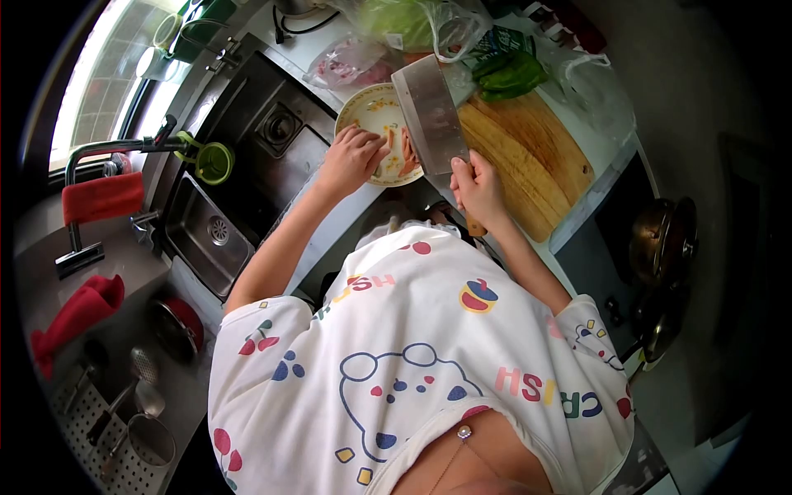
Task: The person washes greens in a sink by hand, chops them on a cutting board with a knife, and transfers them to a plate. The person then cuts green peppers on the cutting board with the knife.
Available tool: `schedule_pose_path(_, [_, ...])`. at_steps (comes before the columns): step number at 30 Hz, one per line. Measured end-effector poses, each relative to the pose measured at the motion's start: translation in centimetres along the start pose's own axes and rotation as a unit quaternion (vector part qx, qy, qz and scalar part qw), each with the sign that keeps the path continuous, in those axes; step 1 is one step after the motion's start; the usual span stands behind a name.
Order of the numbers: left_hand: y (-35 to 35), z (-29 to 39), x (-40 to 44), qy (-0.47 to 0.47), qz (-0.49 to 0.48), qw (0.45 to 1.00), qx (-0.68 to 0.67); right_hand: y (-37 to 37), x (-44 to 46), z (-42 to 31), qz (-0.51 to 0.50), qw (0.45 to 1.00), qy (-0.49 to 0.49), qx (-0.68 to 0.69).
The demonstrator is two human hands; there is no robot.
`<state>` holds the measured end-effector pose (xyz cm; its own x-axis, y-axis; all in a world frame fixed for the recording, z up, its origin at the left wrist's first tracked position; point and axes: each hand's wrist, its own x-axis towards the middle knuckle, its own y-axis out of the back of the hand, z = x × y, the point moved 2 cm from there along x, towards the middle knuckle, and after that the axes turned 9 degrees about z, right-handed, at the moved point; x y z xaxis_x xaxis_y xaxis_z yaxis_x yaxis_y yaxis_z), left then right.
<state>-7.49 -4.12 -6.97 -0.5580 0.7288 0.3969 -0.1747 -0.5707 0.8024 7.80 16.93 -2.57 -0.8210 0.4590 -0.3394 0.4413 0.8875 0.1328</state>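
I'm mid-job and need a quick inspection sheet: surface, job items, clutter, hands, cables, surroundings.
Surface: pale counter, with a wooden cutting board on the right.
Job items: patterned-rim plate holding orange-pink strips; cleaver overlaps its right side in view, contact unclear.
Clutter: green peppers by the board's far end; beside them, plastic bags, some filled.
Hands: right hand grips the cleaver; left hand is at the plate's left side, its grip unclear.
Cables: black cable at the back, away from both hands.
Surroundings: sink on the left, pan on the right.
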Motion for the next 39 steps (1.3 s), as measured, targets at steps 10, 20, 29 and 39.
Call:
schedule_pose_path(10, [-4.8,-1.0,3.0,0.124,-0.051,0.991,0.012,1.9,0.0,-0.2,0.032,0.999,-0.021,0.026])
schedule_pose_path(20, [-3.1,0.4,2.8,0.191,-0.020,0.980,-0.055,2.6,-0.2,0.0,0.030,0.999,-0.021,0.026])
schedule_pose_path(29, [-4.6,4.3,0.0,0.268,-0.110,0.953,-0.092,2.5,-0.2,-0.3,0.010,1.000,-0.009,0.011])
schedule_pose_path(39, [0.9,0.3,0.5,0.043,-0.066,0.997,-0.010,1.5,-0.2,-1.1,-0.021,1.000,0.006,-0.022])
